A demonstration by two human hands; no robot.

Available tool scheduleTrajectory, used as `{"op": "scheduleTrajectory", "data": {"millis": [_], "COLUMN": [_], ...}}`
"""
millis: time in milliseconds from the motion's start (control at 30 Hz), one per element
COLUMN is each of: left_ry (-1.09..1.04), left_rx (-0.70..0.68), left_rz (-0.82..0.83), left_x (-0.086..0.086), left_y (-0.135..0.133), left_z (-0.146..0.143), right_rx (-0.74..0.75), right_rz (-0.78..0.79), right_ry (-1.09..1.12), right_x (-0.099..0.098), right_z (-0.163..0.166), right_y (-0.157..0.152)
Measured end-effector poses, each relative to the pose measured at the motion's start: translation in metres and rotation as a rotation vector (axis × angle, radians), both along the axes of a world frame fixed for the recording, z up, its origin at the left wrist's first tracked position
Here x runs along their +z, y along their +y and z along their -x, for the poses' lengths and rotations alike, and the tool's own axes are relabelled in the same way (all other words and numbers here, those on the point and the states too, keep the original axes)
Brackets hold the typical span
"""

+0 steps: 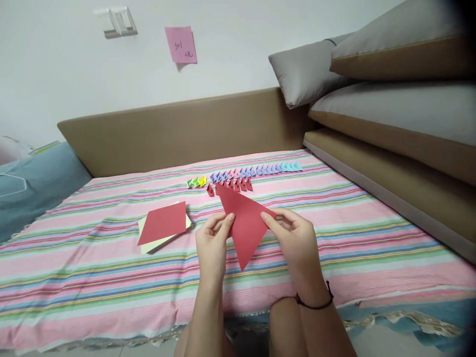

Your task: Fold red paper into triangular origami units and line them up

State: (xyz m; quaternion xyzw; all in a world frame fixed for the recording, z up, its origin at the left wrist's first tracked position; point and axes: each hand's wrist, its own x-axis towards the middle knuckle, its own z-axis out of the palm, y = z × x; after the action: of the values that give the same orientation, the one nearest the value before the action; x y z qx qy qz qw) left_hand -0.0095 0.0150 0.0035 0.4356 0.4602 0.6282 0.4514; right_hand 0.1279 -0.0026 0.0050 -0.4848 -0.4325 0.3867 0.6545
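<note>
A sheet of red paper (247,223) is held up above the striped cloth, one corner pointing down and another up to the left. My left hand (213,233) pinches its left edge between thumb and fingers. At its right corner, my right hand (288,225) grips it the same way, the thumb lying on top. Whether the sheet is folded I cannot tell for certain. Behind it stand several small folded red paper pieces (237,185) in a row, partly hidden by the sheet. To the left lies a stack of paper with a red sheet (163,222) on top.
A longer row of small folded pieces in purple (247,172), blue, pink, yellow and green runs farther back on the striped cloth (111,277). Brown backrest (186,131) borders the far side. Stacked grey and brown cushions (394,106) rise at the right; blue fabric (40,173) is left.
</note>
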Motion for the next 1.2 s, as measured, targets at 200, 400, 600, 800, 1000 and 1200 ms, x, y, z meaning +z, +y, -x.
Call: {"op": "scheduleTrajectory", "data": {"millis": [200, 400, 600, 800, 1000, 1200], "left_ry": [0.592, 1.017, 1.076, 1.068, 1.048, 1.100], "left_rx": [0.200, 0.156, 0.022, -0.038, -0.016, -0.021], "left_rz": [-0.352, -0.606, -0.708, -0.730, -0.771, -0.730], "left_x": [-0.001, -0.003, -0.004, -0.005, -0.003, 0.004], "left_y": [-0.002, -0.004, -0.003, -0.001, 0.000, -0.003], "left_z": [0.000, -0.001, -0.002, -0.002, 0.008, 0.009], "right_rx": [-0.260, -0.315, -0.248, -0.187, -0.252, -0.302], "right_rz": [-0.363, -0.421, -0.340, -0.342, -0.330, -0.314], "right_ry": [-0.643, -1.015, -1.056, -1.021, -1.002, -0.919], "right_x": [0.005, 0.009, 0.006, 0.006, -0.001, 0.000], "right_z": [0.000, 0.001, -0.003, -0.012, -0.046, -0.062], "right_y": [-0.002, -0.005, -0.006, -0.004, -0.003, -0.007]}}
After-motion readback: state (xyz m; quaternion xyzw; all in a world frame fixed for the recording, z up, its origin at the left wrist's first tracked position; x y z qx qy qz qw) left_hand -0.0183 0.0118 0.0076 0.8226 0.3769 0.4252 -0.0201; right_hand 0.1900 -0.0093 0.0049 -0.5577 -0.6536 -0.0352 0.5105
